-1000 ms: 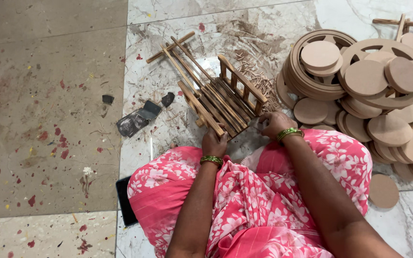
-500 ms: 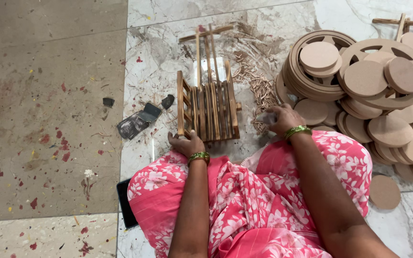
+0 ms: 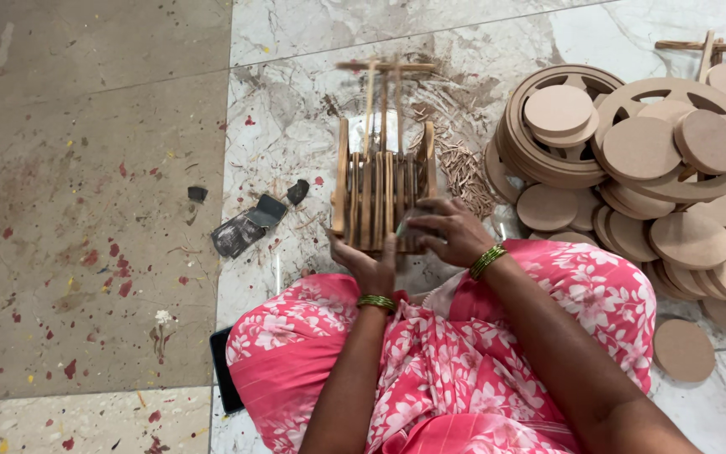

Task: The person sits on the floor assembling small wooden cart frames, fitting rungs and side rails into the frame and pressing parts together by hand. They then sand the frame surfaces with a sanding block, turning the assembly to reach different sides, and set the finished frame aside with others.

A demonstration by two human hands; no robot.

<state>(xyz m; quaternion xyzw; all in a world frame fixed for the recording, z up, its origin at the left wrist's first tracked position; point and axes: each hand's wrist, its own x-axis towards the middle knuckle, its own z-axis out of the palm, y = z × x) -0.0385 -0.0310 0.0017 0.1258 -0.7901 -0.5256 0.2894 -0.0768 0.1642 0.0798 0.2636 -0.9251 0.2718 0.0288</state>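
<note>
The right hand [image 3: 449,231] has joined the left hand [image 3: 369,262], both gripping the wooden slat frame [image 3: 381,189].

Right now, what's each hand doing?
Left hand: closed on the wooden slatted frame's near edge.
Right hand: resting on the frame; grip unclear.

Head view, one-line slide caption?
Both hands, left hand and right hand, hold a wooden frame beside stacked discs.

One slatted wooden frame [image 3: 382,189], two green bangles [image 3: 487,261], and more wooden discs [image 3: 639,148] than I can count.
</note>
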